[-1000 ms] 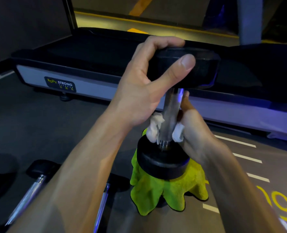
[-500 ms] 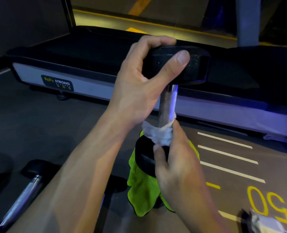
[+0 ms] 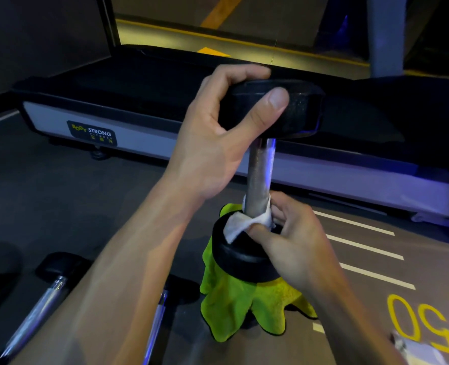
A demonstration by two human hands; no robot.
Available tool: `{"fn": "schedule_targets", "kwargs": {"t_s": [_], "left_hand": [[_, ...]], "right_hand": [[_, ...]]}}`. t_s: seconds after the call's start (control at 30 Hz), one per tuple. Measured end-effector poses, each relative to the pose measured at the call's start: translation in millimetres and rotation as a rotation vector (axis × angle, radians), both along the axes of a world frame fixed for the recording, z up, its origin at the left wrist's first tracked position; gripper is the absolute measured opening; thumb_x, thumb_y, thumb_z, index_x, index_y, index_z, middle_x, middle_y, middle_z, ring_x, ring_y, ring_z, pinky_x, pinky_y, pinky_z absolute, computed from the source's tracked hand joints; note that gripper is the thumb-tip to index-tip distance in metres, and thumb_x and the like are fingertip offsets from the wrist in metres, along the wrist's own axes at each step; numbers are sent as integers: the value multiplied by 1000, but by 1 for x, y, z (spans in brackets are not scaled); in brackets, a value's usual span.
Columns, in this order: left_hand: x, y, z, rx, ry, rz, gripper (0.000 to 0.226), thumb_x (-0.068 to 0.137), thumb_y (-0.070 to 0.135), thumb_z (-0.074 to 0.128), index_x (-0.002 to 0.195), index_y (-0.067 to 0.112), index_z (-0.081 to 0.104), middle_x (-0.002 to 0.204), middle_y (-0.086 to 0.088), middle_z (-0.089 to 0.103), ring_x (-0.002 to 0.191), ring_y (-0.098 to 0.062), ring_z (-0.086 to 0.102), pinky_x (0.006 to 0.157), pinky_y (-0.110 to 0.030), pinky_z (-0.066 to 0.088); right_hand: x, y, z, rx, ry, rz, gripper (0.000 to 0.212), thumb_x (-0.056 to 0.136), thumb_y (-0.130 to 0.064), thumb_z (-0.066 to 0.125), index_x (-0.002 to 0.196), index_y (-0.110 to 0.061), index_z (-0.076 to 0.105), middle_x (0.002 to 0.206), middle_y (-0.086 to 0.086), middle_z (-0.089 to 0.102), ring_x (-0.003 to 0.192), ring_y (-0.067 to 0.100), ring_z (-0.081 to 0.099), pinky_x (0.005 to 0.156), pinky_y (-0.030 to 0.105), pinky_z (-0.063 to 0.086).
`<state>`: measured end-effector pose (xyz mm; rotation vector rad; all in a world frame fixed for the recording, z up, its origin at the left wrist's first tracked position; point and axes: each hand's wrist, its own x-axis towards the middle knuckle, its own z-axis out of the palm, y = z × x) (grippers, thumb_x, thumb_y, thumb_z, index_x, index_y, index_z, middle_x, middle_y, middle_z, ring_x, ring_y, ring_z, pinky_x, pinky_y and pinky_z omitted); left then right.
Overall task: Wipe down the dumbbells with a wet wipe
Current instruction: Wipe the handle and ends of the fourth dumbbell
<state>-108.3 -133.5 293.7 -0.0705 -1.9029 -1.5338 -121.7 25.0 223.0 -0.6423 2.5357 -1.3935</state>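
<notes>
Head cam looks down on a black rubber-ended dumbbell with a chrome handle (image 3: 259,177), stood upright on a lime green microfibre cloth (image 3: 234,301) on the dark floor (image 3: 60,193). The left hand (image 3: 218,143) grips the top end, thumb across its front edge. The right hand (image 3: 294,241) pinches a white wet wipe (image 3: 240,223) wrapped round the base of the handle, right where it meets the lower end. Two more chrome-handled dumbbells (image 3: 34,314) lie on the floor near left. A black and grey treadmill deck (image 3: 139,122) runs close behind; open floor with white lines sits right.
</notes>
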Motion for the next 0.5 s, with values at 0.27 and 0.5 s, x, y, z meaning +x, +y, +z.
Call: {"fn": "schedule_targets", "kwargs": {"t_s": [0.27, 0.5], "left_hand": [[1, 2, 0, -6, 5, -29, 32, 95, 42, 71, 124, 29, 64, 131, -10, 62, 117, -10, 63, 100, -29, 53], [2, 3, 0, -5, 9, -29, 34, 94, 42, 71, 123, 27, 64, 134, -10, 61, 125, -13, 63, 111, -42, 51]], "right_hand": [[-22, -25, 32, -364, 49, -4, 31, 104, -41, 51, 105, -17, 71, 94, 0, 78, 83, 6, 65, 77, 40, 54], [-30, -15, 22, -241, -67, 204, 20, 83, -20, 60, 101, -13, 66, 85, -2, 73, 78, 11, 63, 76, 43, 52]]}}
